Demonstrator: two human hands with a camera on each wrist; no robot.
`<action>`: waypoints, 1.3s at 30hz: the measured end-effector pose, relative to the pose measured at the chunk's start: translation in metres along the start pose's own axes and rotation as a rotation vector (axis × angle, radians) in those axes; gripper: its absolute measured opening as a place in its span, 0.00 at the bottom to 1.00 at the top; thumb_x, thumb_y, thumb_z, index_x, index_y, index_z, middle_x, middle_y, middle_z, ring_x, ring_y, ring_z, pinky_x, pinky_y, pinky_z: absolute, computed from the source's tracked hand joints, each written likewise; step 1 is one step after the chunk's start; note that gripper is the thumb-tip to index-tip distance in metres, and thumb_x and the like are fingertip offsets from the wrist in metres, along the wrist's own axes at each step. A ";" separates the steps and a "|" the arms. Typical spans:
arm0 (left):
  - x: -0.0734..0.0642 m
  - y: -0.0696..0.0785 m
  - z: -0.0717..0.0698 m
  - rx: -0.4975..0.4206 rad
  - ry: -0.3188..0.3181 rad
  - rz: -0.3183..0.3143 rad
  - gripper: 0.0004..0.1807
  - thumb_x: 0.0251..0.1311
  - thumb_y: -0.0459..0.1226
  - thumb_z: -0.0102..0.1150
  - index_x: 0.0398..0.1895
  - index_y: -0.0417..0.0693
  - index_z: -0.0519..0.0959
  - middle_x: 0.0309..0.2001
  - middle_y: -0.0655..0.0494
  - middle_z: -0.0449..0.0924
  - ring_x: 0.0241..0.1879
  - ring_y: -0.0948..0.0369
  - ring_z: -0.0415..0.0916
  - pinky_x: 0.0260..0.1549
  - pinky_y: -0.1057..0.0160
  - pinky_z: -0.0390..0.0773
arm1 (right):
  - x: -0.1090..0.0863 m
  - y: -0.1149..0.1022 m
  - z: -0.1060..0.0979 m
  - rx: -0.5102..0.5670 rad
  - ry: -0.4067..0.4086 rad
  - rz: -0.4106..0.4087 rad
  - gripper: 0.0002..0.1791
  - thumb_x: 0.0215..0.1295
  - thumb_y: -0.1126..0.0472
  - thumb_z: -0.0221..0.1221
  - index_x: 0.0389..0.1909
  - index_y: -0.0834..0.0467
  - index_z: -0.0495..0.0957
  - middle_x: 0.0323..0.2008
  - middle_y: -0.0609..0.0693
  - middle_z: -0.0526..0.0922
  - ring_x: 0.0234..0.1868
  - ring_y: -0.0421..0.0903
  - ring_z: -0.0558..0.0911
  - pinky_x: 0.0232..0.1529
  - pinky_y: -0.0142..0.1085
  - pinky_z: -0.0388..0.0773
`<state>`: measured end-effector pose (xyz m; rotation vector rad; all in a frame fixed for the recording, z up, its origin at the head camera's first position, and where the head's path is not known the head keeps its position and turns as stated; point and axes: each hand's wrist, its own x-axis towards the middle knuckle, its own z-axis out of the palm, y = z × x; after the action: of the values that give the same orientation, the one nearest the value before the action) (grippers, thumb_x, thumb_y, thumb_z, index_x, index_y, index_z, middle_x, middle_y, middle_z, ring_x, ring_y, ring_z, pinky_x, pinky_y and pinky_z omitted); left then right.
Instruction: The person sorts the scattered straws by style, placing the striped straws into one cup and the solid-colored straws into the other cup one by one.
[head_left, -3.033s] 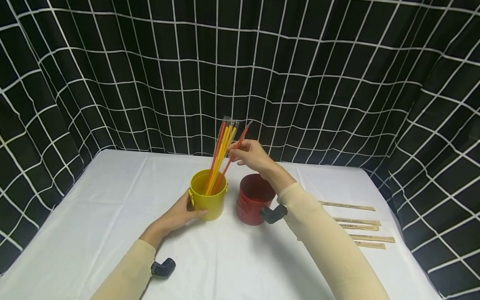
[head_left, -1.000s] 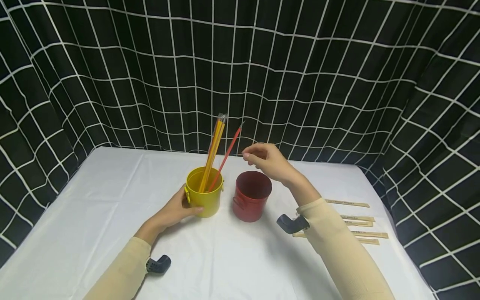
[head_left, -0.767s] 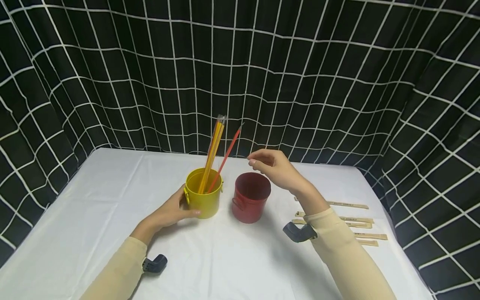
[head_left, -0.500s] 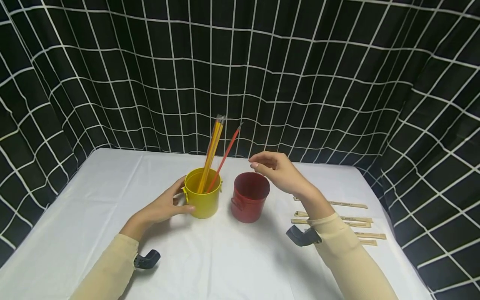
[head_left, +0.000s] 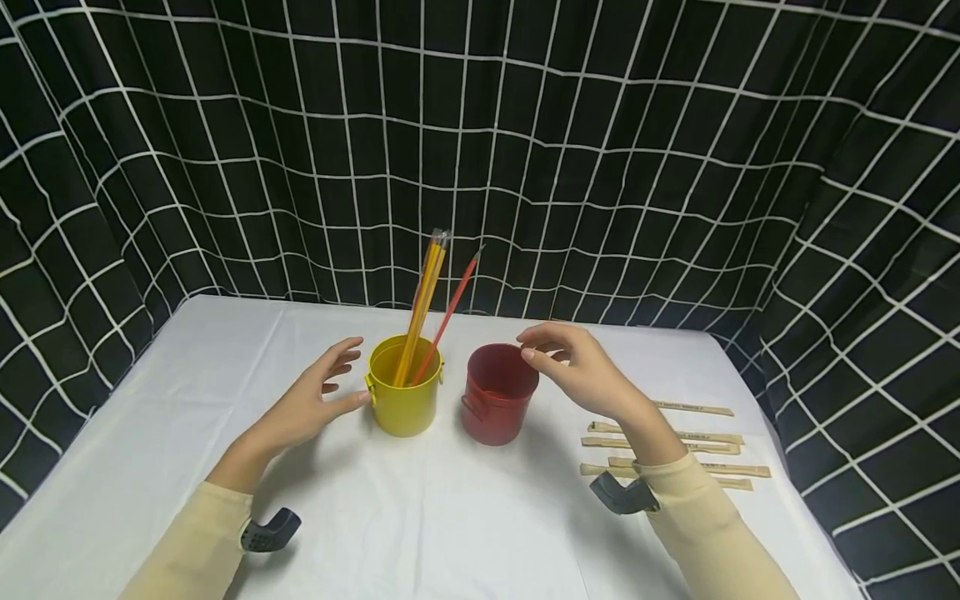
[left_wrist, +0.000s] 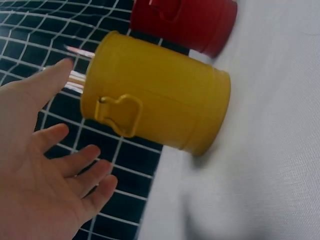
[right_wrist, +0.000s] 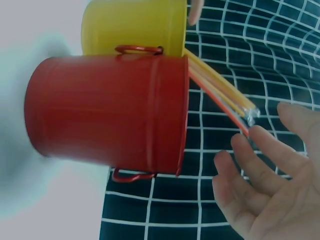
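Note:
A small yellow bucket (head_left: 405,412) stands upright, holding a bundle of long yellow and red straws (head_left: 424,300) in clear wrappers. One red straw (head_left: 454,304) leans apart toward the right. Left of this bucket is my left hand (head_left: 303,404), fingers spread and thumb near the side handle; the left wrist view shows its palm facing the yellow bucket (left_wrist: 165,85) with nothing in it. To the right stands a red bucket (head_left: 495,417) with no straws showing inside. My right hand (head_left: 581,367) hovers at its right rim, fingers loosely bent; in the right wrist view it holds nothing.
Several slim tan paper packets (head_left: 697,447) with printing lie at the right of the white-covered table (head_left: 480,525), partly behind my right forearm. A black curtain with white grid lines (head_left: 465,150) rises behind the table and along both sides.
Three seconds ago my right hand pinched the red straw; it let go and moved right and down to the red bucket. My left hand has released the yellow bucket and drawn back left.

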<state>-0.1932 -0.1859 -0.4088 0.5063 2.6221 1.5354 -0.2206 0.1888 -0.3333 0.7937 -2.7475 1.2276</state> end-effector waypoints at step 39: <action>0.009 0.064 0.071 -0.100 0.225 0.207 0.23 0.69 0.33 0.59 0.66 0.43 0.71 0.62 0.45 0.78 0.64 0.47 0.75 0.61 0.43 0.77 | -0.043 0.069 -0.020 -0.136 0.212 0.088 0.18 0.76 0.57 0.56 0.57 0.64 0.79 0.53 0.62 0.85 0.56 0.58 0.83 0.53 0.43 0.80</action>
<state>-0.1702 -0.0945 -0.3882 0.6501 2.7077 1.8775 -0.2186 0.2599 -0.3766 0.5048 -2.6814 1.0551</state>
